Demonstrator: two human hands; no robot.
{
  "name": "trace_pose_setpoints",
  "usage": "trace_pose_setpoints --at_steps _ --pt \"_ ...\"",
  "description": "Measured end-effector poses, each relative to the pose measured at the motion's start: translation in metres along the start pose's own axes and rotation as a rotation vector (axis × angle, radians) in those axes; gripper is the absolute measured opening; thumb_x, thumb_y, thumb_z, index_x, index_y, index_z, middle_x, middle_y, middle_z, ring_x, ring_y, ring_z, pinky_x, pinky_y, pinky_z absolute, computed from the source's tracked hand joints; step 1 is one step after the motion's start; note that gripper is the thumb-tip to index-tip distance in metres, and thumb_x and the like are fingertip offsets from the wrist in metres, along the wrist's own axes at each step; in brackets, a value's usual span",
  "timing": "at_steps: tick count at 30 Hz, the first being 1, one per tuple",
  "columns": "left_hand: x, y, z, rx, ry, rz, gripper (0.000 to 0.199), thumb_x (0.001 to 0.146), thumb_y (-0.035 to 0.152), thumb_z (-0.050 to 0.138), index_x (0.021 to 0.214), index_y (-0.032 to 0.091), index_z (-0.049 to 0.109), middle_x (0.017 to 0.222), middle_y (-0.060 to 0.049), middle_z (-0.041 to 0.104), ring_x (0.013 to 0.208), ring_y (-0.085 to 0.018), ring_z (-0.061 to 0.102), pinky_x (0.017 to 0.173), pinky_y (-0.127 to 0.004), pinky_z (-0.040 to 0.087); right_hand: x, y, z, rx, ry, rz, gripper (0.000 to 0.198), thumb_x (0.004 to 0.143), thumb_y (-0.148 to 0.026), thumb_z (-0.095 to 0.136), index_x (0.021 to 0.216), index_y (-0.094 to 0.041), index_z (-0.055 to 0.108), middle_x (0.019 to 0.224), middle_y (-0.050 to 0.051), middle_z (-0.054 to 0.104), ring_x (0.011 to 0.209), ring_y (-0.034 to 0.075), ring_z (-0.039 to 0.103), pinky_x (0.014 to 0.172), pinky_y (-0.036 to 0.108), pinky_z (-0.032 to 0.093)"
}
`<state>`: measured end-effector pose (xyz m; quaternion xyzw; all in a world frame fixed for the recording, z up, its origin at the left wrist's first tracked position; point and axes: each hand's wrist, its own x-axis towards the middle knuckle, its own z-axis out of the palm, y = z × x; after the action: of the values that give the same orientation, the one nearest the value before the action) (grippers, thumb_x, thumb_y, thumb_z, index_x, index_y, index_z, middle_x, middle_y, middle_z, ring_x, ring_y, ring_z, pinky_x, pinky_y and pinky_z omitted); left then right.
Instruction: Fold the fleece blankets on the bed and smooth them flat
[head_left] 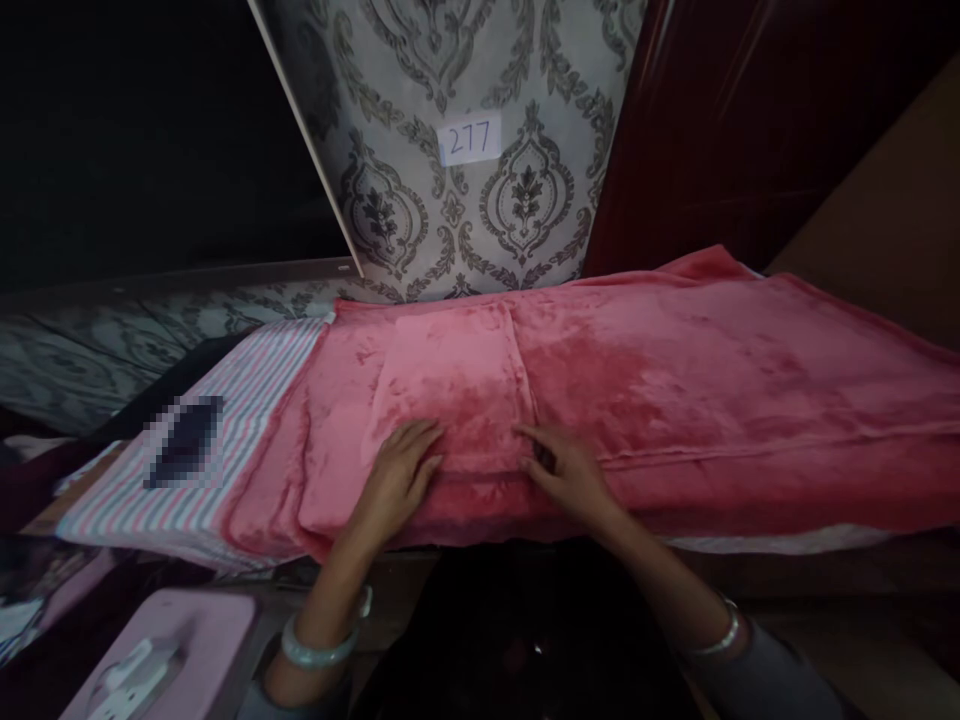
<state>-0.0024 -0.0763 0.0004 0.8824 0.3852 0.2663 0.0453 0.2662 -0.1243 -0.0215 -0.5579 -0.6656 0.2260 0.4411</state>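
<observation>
A pink plush cloth (450, 370), folded into a rectangle, lies on a wide pink plush blanket (720, 370). My left hand (401, 465) rests on the near left part of the folded cloth, fingers stretched out and thumb apart. At its near right corner is my right hand (562, 465), index finger and thumb apart with a dark gap between them. The fingertips touch the cloth by its right edge; the other fingers of this hand are partly hidden.
Striped fabric (247, 400) covers the left end, with a blurred-out dark patch on it. A large dark screen (165, 140) stands behind at the left. A power strip (135, 680) sits on a pink stool (202, 625) at the lower left. Patterned wallpaper (525, 200) bears a paper marked 277 (470, 138).
</observation>
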Motion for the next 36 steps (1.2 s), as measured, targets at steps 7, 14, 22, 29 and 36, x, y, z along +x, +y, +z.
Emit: trace_pose_setpoints --at_steps 7,14,22,29,36 --pt "-0.004 -0.013 0.004 -0.013 -0.006 -0.03 0.045 0.098 0.04 0.05 0.137 0.017 0.056 0.137 -0.014 0.062 0.13 -0.027 0.055 0.112 -0.051 0.045 0.022 -0.02 -0.016 -0.052 0.068 -0.152 0.035 0.087 -0.021 0.055 0.119 -0.018 0.069 0.089 0.005 0.067 0.073 0.017 0.059 0.07 0.029 0.049" --pt "0.004 -0.021 0.007 0.058 0.093 -0.021 0.027 0.096 0.029 0.053 0.117 0.017 0.065 0.115 -0.012 0.07 0.108 -0.025 0.064 0.096 -0.044 0.055 0.034 -0.014 -0.016 -0.356 0.008 -0.264 0.021 0.089 -0.008 0.051 0.097 -0.016 0.069 0.087 0.007 0.062 0.079 0.019 0.058 0.071 0.028 0.047" --pt "0.005 -0.014 0.008 0.365 0.25 0.047 0.018 0.094 0.017 0.047 0.092 0.017 0.065 0.095 -0.011 0.062 0.089 -0.024 0.058 0.077 -0.036 0.052 0.035 0.004 -0.016 -0.549 0.109 -0.597 0.023 0.094 -0.005 0.046 0.094 -0.019 0.063 0.105 0.01 0.062 0.099 0.023 0.054 0.085 0.035 0.046" --pt "-0.01 -0.018 0.02 0.389 0.182 0.109 0.022 0.09 0.009 0.047 0.095 0.017 0.067 0.089 -0.008 0.061 0.085 -0.023 0.056 0.074 -0.035 0.049 0.015 0.035 0.001 -0.475 0.038 -0.611 0.022 0.09 0.0 0.046 0.09 -0.015 0.063 0.094 0.009 0.062 0.089 0.022 0.052 0.076 0.034 0.046" --pt "-0.017 -0.019 0.018 0.252 0.18 0.042 0.026 0.092 0.012 0.045 0.102 0.019 0.068 0.093 -0.008 0.061 0.089 -0.023 0.057 0.076 -0.036 0.049 0.01 0.033 -0.001 -0.416 0.008 -0.523 0.026 0.094 -0.004 0.043 0.093 -0.017 0.066 0.099 0.01 0.064 0.094 0.022 0.055 0.083 0.037 0.049"
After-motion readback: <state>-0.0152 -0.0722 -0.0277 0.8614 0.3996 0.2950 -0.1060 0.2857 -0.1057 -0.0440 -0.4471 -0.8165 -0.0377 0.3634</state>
